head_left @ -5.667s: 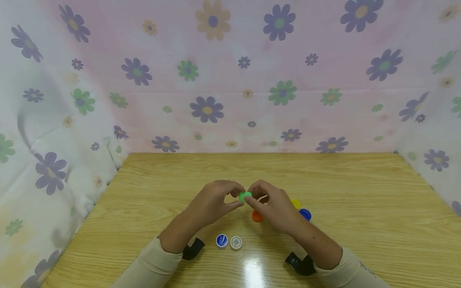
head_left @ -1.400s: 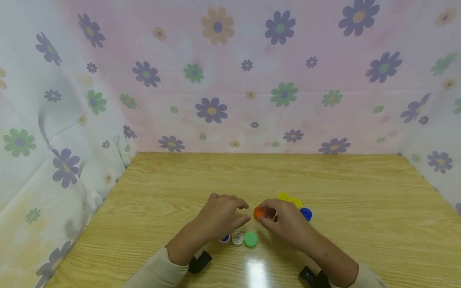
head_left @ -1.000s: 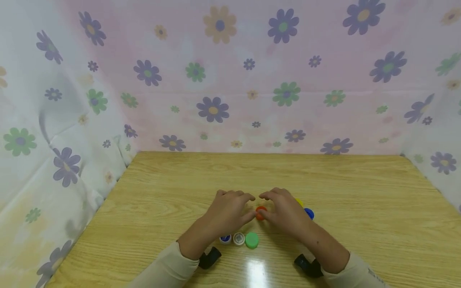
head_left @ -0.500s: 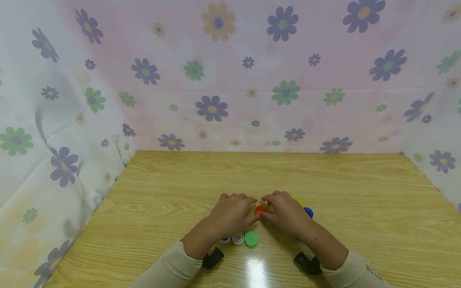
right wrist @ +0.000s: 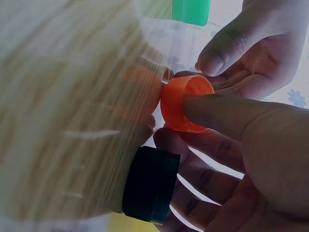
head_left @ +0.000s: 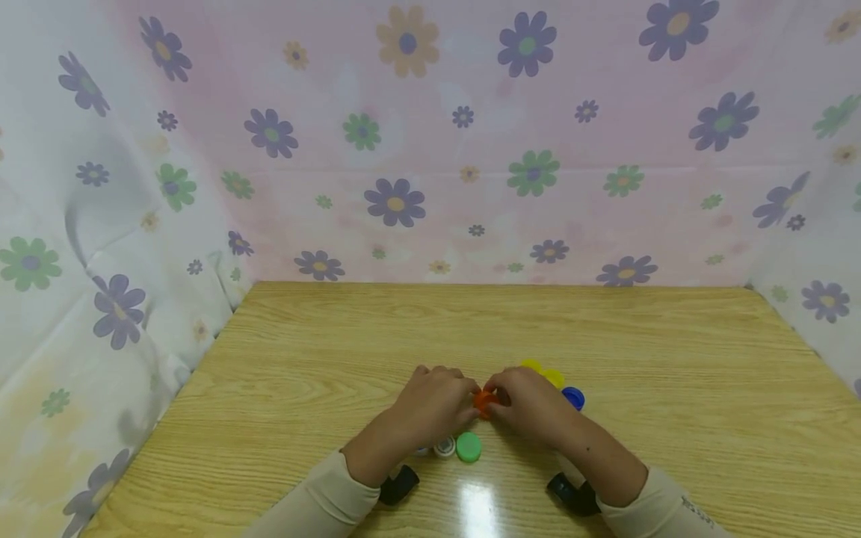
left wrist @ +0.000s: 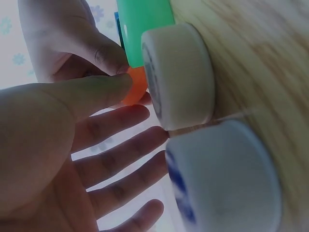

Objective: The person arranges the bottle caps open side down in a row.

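An orange bottle cap (right wrist: 176, 104) stands between both hands, low over the table. My right hand (head_left: 531, 400) pinches it, the thumb inside the open side and a finger against the outside. My left hand (head_left: 433, 407) is at the cap's left side. Its fingers are fairly straight in the left wrist view, and its thumb overlaps the cap there. In the right wrist view that thumb stands just off the rim. A dark bottle cap (right wrist: 152, 183) sits by my right fingers, hidden in the head view.
A green cap (head_left: 468, 447) lies beside a white cap (head_left: 445, 447), in front of the hands. Another white cap (left wrist: 224, 179) with blue print is mostly behind my left wrist. Yellow caps (head_left: 553, 379) and a blue cap (head_left: 573, 398) lie right of my right hand.
The green cap, earlier held between both hands, now lies beside the white caps. Both hands have moved to the orange cap, and the right fingers have closed on it.
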Demonstrator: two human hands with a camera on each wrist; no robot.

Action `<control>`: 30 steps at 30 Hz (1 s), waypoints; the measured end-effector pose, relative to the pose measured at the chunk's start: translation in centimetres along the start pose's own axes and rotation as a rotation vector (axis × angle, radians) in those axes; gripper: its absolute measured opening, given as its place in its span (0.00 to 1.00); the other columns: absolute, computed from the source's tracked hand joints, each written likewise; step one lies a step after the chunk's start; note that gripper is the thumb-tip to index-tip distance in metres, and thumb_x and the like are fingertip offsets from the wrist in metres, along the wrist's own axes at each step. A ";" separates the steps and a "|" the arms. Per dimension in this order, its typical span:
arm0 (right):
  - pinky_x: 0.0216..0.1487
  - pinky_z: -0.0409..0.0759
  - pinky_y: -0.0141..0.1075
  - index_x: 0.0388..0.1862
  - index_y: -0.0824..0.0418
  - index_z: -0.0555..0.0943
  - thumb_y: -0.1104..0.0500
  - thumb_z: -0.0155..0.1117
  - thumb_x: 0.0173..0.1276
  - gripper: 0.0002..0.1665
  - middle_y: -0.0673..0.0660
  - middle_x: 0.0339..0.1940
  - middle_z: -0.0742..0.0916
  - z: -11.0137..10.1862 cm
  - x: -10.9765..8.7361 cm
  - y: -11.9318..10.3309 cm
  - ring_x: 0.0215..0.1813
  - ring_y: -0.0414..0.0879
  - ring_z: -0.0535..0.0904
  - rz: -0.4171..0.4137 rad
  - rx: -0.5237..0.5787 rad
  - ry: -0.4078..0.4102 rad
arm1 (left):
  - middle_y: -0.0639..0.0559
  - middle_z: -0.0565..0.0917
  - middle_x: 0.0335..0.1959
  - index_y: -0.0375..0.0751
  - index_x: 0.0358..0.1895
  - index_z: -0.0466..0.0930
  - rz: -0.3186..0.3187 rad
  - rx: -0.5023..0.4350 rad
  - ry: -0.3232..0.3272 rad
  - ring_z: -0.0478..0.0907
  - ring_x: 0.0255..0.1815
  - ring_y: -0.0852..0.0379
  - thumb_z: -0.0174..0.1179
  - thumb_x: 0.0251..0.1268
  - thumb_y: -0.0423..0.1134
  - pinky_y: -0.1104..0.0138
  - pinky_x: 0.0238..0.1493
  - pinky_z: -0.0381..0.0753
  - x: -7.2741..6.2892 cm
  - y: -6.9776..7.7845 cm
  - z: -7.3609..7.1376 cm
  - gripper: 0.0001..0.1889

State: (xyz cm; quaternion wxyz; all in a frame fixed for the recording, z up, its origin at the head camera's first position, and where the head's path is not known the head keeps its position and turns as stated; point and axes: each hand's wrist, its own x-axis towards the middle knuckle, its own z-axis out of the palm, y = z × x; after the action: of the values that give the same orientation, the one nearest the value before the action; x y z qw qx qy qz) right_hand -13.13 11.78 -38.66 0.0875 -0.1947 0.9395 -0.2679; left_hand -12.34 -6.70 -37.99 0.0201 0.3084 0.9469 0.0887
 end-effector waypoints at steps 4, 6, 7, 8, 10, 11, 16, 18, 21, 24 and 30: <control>0.36 0.81 0.33 0.39 0.61 0.88 0.64 0.71 0.64 0.05 0.51 0.34 0.88 0.0 0.0 0.0 0.34 0.38 0.80 -0.005 0.023 -0.005 | 0.60 0.88 0.44 0.53 0.47 0.88 -0.006 -0.049 0.016 0.82 0.44 0.59 0.64 0.68 0.51 0.57 0.46 0.75 0.1 0.1 0.1 0.12; 0.35 0.80 0.33 0.38 0.61 0.87 0.65 0.70 0.65 0.03 0.51 0.34 0.88 -0.1 -0.1 0.0 0.33 0.38 0.79 -0.012 0.035 -0.008 | 0.61 0.88 0.41 0.52 0.45 0.89 -0.009 -0.079 0.024 0.81 0.40 0.61 0.64 0.68 0.51 0.60 0.44 0.73 0.2 0.1 0.2 0.10; 0.35 0.80 0.32 0.37 0.60 0.87 0.65 0.69 0.65 0.03 0.51 0.33 0.88 -0.1 -0.1 0.0 0.33 0.38 0.79 -0.014 0.040 -0.009 | 0.61 0.88 0.40 0.52 0.44 0.89 -0.011 -0.091 0.026 0.80 0.38 0.62 0.64 0.68 0.50 0.62 0.43 0.71 0.2 0.2 0.1 0.10; 0.35 0.80 0.32 0.37 0.60 0.87 0.65 0.69 0.66 0.03 0.50 0.33 0.88 -0.2 -0.1 0.0 0.33 0.38 0.79 -0.017 0.043 -0.009 | 0.62 0.88 0.39 0.52 0.43 0.89 -0.012 -0.102 0.027 0.79 0.37 0.63 0.64 0.68 0.50 0.62 0.42 0.70 0.2 0.2 0.1 0.10; 0.36 0.81 0.32 0.36 0.59 0.87 0.65 0.68 0.66 0.03 0.49 0.32 0.88 -0.2 -0.2 0.0 0.33 0.37 0.80 -0.014 0.050 -0.003 | 0.62 0.88 0.39 0.52 0.43 0.89 -0.008 -0.108 0.029 0.79 0.36 0.64 0.64 0.68 0.49 0.63 0.42 0.69 0.2 0.2 0.1 0.09; 0.37 0.81 0.32 0.36 0.59 0.87 0.65 0.68 0.67 0.03 0.48 0.32 0.88 -0.2 -0.2 0.0 0.34 0.37 0.80 -0.007 0.057 -0.001 | 0.62 0.88 0.39 0.52 0.44 0.89 -0.007 -0.108 0.030 0.80 0.36 0.65 0.64 0.68 0.49 0.63 0.42 0.69 0.2 0.2 0.1 0.09; 0.38 0.82 0.32 0.35 0.57 0.87 0.64 0.67 0.69 0.04 0.47 0.32 0.88 -0.4 -0.1 0.1 0.35 0.36 0.81 0.003 0.084 0.032 | 0.64 0.89 0.38 0.51 0.46 0.88 0.000 -0.121 0.034 0.81 0.35 0.68 0.64 0.68 0.51 0.62 0.43 0.70 0.4 0.0 -0.1 0.12; 0.37 0.81 0.31 0.35 0.57 0.87 0.64 0.67 0.69 0.05 0.46 0.31 0.88 -0.5 -0.1 0.0 0.35 0.36 0.81 -0.002 0.087 0.052 | 0.64 0.89 0.37 0.50 0.47 0.87 -0.002 -0.134 0.034 0.81 0.34 0.69 0.64 0.68 0.51 0.60 0.45 0.71 0.4 0.0 -0.1 0.12; 0.35 0.80 0.29 0.34 0.56 0.87 0.64 0.67 0.69 0.05 0.46 0.31 0.87 -0.6 -0.1 0.0 0.33 0.35 0.80 -0.013 0.091 0.087 | 0.65 0.89 0.36 0.50 0.50 0.87 -0.014 -0.163 0.033 0.82 0.33 0.71 0.63 0.69 0.51 0.55 0.51 0.73 0.4 0.0 -0.4 0.13; 0.33 0.78 0.28 0.34 0.56 0.87 0.64 0.67 0.68 0.05 0.46 0.30 0.87 -0.8 -0.1 0.0 0.31 0.35 0.78 -0.038 0.096 0.120 | 0.64 0.90 0.36 0.49 0.51 0.86 -0.023 -0.194 0.045 0.82 0.32 0.72 0.63 0.70 0.50 0.54 0.53 0.74 0.5 -0.1 -0.6 0.14; 0.26 0.77 0.28 0.37 0.59 0.84 0.66 0.65 0.70 0.03 0.49 0.26 0.87 -1.3 -0.3 -0.1 0.24 0.36 0.77 -0.072 0.142 0.128 | 0.61 0.90 0.36 0.48 0.53 0.85 -0.017 -0.238 0.089 0.84 0.33 0.71 0.63 0.69 0.50 0.57 0.53 0.78 0.4 -0.1 -1.0 0.15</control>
State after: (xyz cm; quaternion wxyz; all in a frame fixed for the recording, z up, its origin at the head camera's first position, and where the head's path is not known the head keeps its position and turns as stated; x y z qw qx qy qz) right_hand -13.16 12.50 -37.48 0.0310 -0.2043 0.9142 -0.3486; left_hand -12.81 -6.70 -37.02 0.0154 0.2918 0.9321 0.2140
